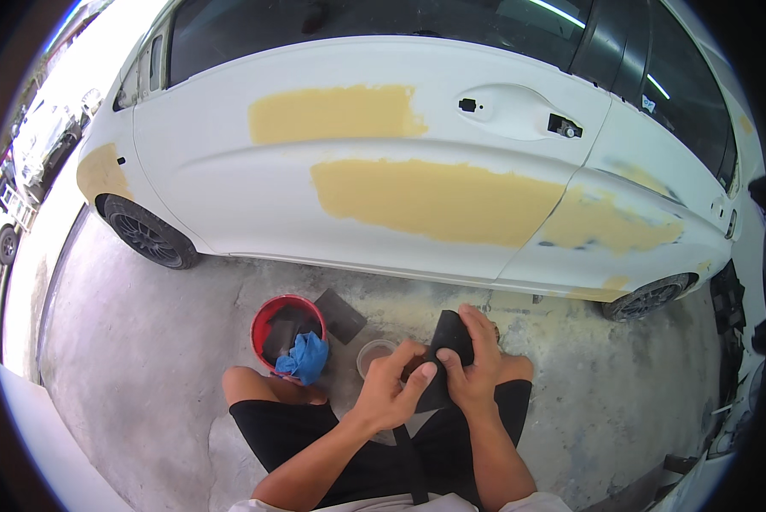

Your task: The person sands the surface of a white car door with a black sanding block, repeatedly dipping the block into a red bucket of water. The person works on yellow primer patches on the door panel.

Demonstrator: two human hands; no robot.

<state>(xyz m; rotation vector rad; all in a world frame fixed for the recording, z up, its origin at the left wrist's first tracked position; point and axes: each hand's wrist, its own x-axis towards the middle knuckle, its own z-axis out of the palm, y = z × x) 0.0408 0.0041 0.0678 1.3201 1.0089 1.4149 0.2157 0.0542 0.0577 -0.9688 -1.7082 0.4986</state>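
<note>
In front of my lap, both hands hold a dark sheet of sandpaper, partly folded. My left hand pinches its left side between thumb and fingers. My right hand is wrapped round its right side, with the thumb pressed on the face. Whether a block lies inside the fold, I cannot tell. Ahead stands a white car with yellowish filler patches on its doors. A see-through plastic tub sits on the floor, partly hidden behind my left hand.
Left of the tub is a red bucket with a blue cloth hanging over its rim and dark pieces inside. A flat dark sheet lies beside it on the concrete floor. Car wheels stand at far left and right.
</note>
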